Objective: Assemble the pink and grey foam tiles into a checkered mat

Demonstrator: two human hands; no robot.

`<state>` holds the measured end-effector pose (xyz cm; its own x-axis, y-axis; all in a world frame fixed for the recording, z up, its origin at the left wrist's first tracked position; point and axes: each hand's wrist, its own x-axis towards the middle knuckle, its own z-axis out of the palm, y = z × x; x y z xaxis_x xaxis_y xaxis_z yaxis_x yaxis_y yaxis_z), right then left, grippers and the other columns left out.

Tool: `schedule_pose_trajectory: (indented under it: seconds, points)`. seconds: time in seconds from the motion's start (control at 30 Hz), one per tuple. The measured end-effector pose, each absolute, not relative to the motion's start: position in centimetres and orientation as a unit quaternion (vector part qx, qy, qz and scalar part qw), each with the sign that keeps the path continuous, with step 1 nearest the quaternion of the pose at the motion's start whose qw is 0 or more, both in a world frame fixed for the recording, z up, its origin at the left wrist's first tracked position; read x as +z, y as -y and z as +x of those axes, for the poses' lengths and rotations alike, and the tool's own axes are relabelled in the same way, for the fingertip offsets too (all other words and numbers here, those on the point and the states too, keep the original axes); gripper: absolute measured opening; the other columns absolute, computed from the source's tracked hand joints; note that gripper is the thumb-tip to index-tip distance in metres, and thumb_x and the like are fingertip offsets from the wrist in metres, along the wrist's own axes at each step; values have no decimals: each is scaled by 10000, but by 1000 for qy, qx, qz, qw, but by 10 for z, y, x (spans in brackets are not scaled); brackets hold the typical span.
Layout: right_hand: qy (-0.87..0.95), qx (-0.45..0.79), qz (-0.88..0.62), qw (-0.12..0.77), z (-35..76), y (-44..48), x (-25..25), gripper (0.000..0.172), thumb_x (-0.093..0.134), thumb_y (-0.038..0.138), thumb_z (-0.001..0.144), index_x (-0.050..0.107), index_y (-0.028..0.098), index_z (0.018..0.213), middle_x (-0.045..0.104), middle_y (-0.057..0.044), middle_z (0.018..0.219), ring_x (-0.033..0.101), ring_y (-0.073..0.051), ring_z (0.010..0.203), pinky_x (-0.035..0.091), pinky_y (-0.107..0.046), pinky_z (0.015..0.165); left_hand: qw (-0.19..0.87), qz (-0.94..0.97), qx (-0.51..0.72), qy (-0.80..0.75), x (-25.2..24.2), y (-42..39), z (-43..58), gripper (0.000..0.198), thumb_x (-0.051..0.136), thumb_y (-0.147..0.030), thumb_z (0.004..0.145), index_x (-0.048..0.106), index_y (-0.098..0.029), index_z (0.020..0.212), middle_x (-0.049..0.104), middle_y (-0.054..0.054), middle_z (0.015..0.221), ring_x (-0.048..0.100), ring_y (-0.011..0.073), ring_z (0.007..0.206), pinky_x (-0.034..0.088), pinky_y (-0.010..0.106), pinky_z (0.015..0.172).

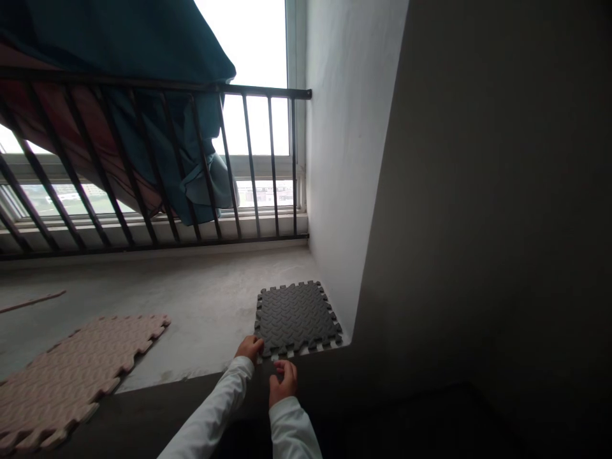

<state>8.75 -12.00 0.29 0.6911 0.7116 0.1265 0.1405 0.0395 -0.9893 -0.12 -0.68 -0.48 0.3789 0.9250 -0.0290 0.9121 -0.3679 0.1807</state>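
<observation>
A dark interlocking mat (296,313) lay on the pale ledge (201,331), close to the wall (351,159) on its right and with its near edge beside the ledge's front lip. The left hand (249,348) was at the mat's near left corner, its fingers touching the edge; whether they gripped it or merely rested there could not be told. The right hand (284,381) was just in front of the near edge, its fingers loosely curled, the thumb apart and nothing visible between them. Handling the mat well at this point seemed to call for a light, level touch: the left fingers steadying the corner without lifting it, the right fingers working along the near edge so that its toothed tabs lay flat and none folded over the lip. Hard pushing from one corner would likely have turned the mat askew or buckled it against the wall, so pressure spread across both hands looked the better choice. The side by the wall, where pale gaps showed between the tabs, deserved a check for straightness. A pinkish mat (81,370) lay well apart to the left, below the railing (262,91).
</observation>
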Motion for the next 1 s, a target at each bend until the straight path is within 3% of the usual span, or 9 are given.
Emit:
schedule_pose_trajectory:
  seconds: [0.57,0.77,1.0]
  points:
    - [292,233,-674,637,84,118,4,221,399,67,472,542,182,595,554,-25,692,526,-149,602,441,-264,617,75,807,9,-586,-6,-5,5,317,398,-50,631,578,-226,823,571,0,875,482,133,876,343,211,760]
    - [291,245,-675,632,83,116,1,211,395,76,475,541,177,589,548,-21,676,523,-136,561,441,-251,586,94,787,4,-610,-6,1,-1,375,499,-122,640,526,-282,979,543,-9,1074,392,156,1076,332,231,809]
    - [298,255,-675,625,83,117,-2,208,398,73,473,538,182,582,544,-8,658,520,-124,536,440,-239,571,103,782,-18,-615,2,8,-4,421,446,-39,638,522,-317,946,531,-51,1087,358,127,1101,339,231,790]
